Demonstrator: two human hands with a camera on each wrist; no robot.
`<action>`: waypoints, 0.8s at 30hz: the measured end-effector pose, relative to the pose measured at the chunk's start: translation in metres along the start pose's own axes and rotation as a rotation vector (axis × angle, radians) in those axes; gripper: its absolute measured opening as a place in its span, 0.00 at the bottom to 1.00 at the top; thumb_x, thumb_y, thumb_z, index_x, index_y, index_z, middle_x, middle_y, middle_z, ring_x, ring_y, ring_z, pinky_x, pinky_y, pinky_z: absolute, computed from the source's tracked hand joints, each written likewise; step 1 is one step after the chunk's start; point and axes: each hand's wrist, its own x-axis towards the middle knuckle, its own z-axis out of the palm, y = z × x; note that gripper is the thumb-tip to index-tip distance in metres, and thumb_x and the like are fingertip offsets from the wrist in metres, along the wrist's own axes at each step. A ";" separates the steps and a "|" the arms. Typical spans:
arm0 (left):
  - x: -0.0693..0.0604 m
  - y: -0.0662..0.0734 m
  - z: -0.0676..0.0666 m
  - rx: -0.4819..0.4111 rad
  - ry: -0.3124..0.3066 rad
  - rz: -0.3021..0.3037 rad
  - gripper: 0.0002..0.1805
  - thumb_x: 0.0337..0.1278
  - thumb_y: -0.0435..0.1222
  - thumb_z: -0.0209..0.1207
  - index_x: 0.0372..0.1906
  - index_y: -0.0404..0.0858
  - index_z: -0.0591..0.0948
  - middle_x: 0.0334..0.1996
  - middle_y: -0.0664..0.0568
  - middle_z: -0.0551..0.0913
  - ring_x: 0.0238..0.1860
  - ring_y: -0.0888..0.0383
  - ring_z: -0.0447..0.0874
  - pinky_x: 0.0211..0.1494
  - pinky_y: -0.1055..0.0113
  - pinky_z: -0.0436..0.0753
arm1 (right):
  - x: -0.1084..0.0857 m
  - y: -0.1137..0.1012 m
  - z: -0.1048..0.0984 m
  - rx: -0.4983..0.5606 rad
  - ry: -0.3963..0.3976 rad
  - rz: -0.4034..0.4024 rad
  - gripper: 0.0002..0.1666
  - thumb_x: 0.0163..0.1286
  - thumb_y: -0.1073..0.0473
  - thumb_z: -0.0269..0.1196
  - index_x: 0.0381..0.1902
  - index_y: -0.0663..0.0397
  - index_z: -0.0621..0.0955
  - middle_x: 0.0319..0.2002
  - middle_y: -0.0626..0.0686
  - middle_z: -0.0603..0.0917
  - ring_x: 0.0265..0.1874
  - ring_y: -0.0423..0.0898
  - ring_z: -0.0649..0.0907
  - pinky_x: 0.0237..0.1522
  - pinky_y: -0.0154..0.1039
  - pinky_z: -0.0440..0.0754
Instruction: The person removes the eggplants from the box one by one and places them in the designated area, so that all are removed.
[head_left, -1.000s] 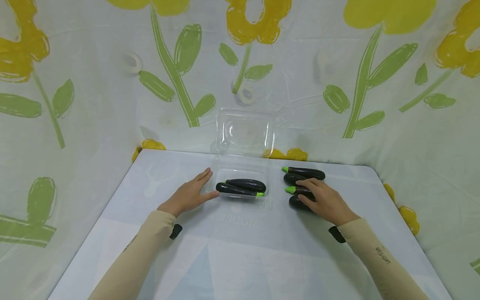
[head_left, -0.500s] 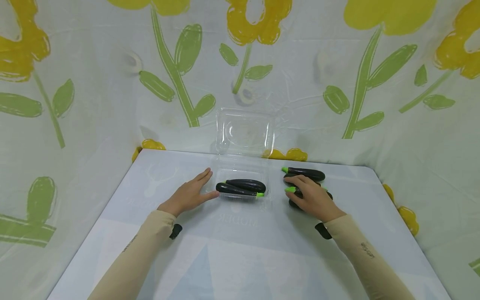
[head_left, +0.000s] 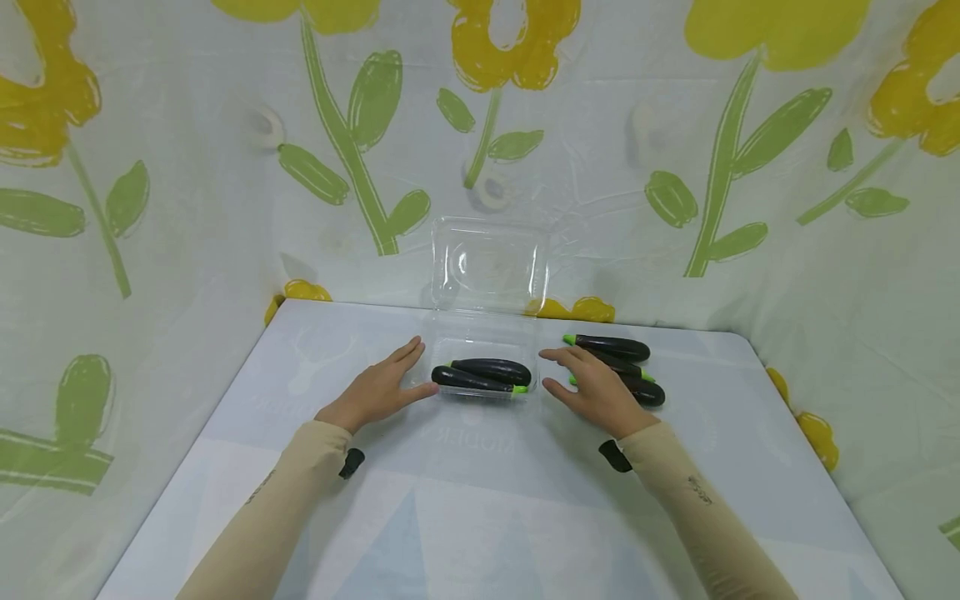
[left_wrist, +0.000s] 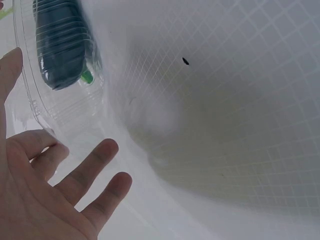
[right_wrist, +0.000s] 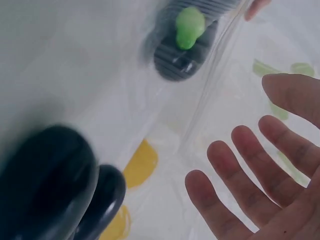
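A clear hinged plastic clamshell box (head_left: 487,340) stands at the back of the table, its lid (head_left: 491,265) raised. Two dark eggplants (head_left: 480,377) with green stems lie in it side by side. My left hand (head_left: 375,392) is spread at the box's left side and holds nothing; fingertips (left_wrist: 60,150) lie at the rim, but I cannot tell whether they touch. Just right of the box is my right hand (head_left: 596,393), its fingers extended and holding nothing in the right wrist view. Behind it lie several more eggplants (head_left: 611,347), partly covered by that hand.
The pale table (head_left: 465,500) carries faint printed shapes. A white cloth (head_left: 600,167) with yellow flowers and green leaves hangs close behind the box and along both sides. A dark band (head_left: 615,456) sits under my right wrist.
My right hand has moved left, off the loose eggplants, to beside the box. More of those eggplants shows now. My left hand, the box and the two eggplants in it look unmoved.
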 end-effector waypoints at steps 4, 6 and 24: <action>0.000 -0.001 0.000 0.000 0.003 -0.002 0.51 0.64 0.63 0.58 0.81 0.40 0.54 0.82 0.51 0.49 0.78 0.44 0.55 0.76 0.42 0.60 | 0.006 -0.008 0.004 0.033 -0.018 0.000 0.28 0.70 0.53 0.69 0.66 0.48 0.79 0.59 0.51 0.81 0.58 0.51 0.81 0.59 0.51 0.81; 0.000 -0.001 0.001 0.003 0.003 -0.001 0.51 0.64 0.63 0.58 0.81 0.40 0.54 0.82 0.51 0.49 0.78 0.44 0.55 0.76 0.42 0.60 | 0.009 -0.012 0.006 0.043 -0.027 0.000 0.28 0.70 0.53 0.69 0.66 0.47 0.78 0.59 0.50 0.81 0.58 0.50 0.81 0.59 0.51 0.81; 0.000 0.000 0.001 -0.003 0.003 -0.004 0.51 0.64 0.63 0.58 0.81 0.40 0.54 0.82 0.51 0.49 0.78 0.44 0.55 0.76 0.42 0.60 | 0.045 -0.024 0.023 0.112 -0.128 -0.050 0.27 0.71 0.61 0.67 0.67 0.52 0.78 0.60 0.53 0.81 0.56 0.55 0.83 0.54 0.46 0.83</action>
